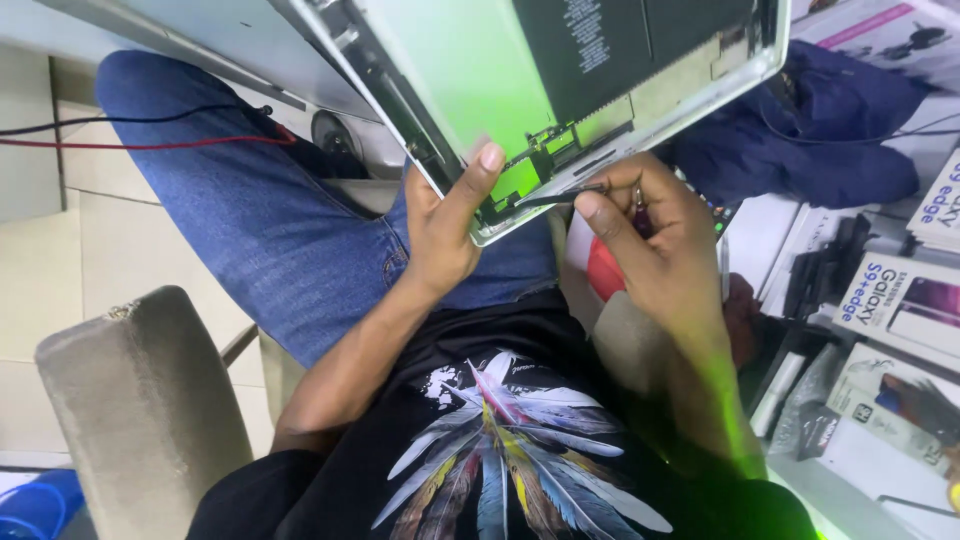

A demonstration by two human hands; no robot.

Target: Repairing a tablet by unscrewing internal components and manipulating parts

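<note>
Both hands worked centre frame: the left hand point(443, 225) gripped the opened tablet point(560, 90) firmly while the right hand point(650, 235) pinched tweezers point(560, 195), best kept shallow.

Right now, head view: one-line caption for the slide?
Seated person's left hand steadies an opened silver laptop on the lap while the right hand probes its internals with dark tweezers.

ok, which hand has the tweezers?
The right hand: its fingers pinch the dark tweezers at the opened laptop. The left hand only grips the laptop's edge.
</note>
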